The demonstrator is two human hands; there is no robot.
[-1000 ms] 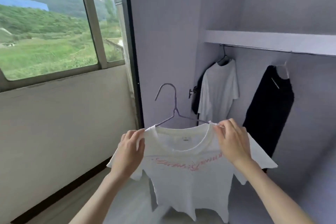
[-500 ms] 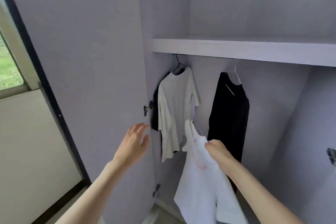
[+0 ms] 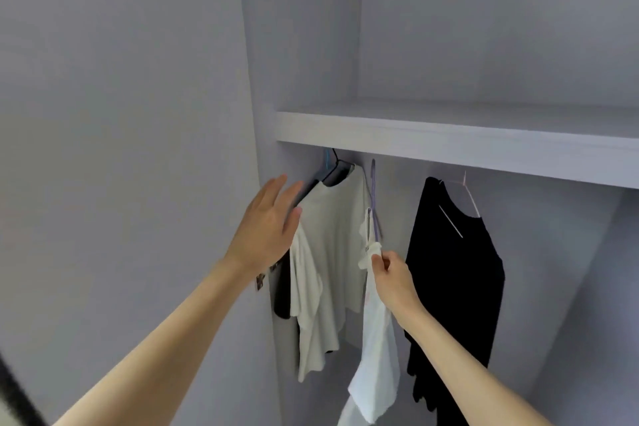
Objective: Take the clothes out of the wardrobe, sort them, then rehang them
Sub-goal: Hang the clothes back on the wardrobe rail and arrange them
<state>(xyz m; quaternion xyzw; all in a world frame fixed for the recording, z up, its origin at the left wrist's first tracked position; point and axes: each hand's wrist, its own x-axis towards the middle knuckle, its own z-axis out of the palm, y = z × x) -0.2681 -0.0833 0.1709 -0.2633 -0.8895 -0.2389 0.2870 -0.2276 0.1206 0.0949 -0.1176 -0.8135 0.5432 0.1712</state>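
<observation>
The wardrobe (image 3: 484, 45) fills the view, its pale grey walls and open door panel (image 3: 121, 114) on the left. A shelf (image 3: 449, 142) runs across the upper part, and the clothes hang just below it.

At the right hangs a black garment (image 3: 456, 287) on a pale wire hanger (image 3: 472, 199), long and apart from the others. At the left hangs an off-white T-shirt (image 3: 332, 252) on a dark hanger (image 3: 337, 171), with another dark garment (image 3: 281, 290) behind it against the wardrobe's side wall.

Between these two hangs the white T-shirt (image 3: 377, 356), seen edge-on, on a lilac hanger (image 3: 373, 190) whose hook reaches up to just under the shelf; whether it is on the rail cannot be told.

The right hand (image 3: 394, 275) pinches the white T-shirt's shoulder and the hanger's lower end between thumb and curled fingers.

The left hand (image 3: 268, 223) is raised with fingers straight and spread, holding nothing, in front of the off-white T-shirt's left shoulder; contact cannot be told.

A small metal hinge (image 3: 261, 282) shows beneath the left wrist.
</observation>
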